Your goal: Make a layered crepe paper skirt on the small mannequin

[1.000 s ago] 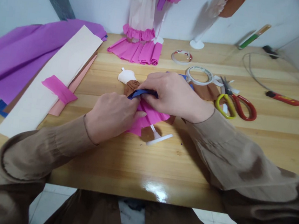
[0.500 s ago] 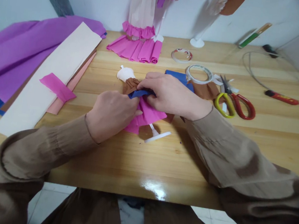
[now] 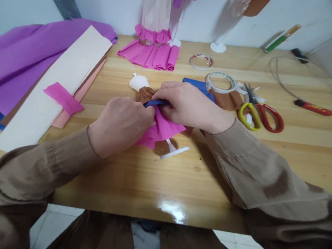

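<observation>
A small mannequin [image 3: 140, 83] with a white top lies tilted on the table, its white round base [image 3: 175, 152] toward me. Gathered brown paper [image 3: 144, 94] wraps its middle, and a pink paper skirt [image 3: 165, 128] flares below. Across the waist runs a blue paper strip [image 3: 156, 103]. My left hand [image 3: 123, 126] is closed on the strip's left end, thumb near the pink skirt. From the other side my right hand [image 3: 185, 105] pinches the strip against the waist. The fingertips of both hands are partly hidden.
Scissors [image 3: 261, 112] lie at right beside a tape roll [image 3: 221, 82] and blue and brown paper scraps [image 3: 227, 101]. Purple paper [image 3: 44, 50] and a cream sheet [image 3: 55, 86] cover the left. A pleated pink piece [image 3: 152, 55] and stands [image 3: 218, 47] are at the back; a corded red-handled tool [image 3: 313, 107] lies right.
My left hand has shifted slightly up and rolled over at the blue strip, hiding more of its left end. My right hand and the mannequin stay nearly where they were.
</observation>
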`<state>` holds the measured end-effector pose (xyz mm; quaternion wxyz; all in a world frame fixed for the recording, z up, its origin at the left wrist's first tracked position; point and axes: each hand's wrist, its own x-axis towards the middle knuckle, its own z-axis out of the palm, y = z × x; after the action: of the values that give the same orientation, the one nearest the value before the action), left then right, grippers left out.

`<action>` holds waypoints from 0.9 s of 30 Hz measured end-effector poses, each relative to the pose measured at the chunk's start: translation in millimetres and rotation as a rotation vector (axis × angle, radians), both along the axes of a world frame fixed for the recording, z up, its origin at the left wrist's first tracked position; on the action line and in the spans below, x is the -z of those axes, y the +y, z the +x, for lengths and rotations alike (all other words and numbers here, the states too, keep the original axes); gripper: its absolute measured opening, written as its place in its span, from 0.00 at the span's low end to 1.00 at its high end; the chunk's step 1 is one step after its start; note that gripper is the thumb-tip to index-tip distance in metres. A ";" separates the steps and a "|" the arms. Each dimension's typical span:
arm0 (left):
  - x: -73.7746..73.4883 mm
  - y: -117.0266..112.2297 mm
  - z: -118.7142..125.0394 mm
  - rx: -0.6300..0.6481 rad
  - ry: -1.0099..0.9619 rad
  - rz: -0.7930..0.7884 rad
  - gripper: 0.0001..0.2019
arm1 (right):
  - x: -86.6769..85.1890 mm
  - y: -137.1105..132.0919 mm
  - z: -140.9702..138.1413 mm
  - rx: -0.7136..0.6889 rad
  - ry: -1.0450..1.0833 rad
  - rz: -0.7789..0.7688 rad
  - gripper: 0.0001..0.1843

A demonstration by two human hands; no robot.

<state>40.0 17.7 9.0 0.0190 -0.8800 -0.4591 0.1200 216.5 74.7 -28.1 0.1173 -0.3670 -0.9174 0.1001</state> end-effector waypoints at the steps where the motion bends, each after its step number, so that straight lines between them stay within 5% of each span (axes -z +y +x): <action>1: 0.9 1.1 -0.7 -0.008 -0.008 -0.012 0.18 | -1.6 -0.3 -0.2 0.007 -0.004 0.005 0.16; 27: 9.9 6.2 -4.3 -0.011 0.014 -0.016 0.19 | -13.7 -6.1 -4.7 0.234 0.068 0.059 0.13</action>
<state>35.7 23.9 -0.9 0.0145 -0.8768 -0.4628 0.1301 211.8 68.5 -14.4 0.1698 -0.4642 -0.8664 0.0710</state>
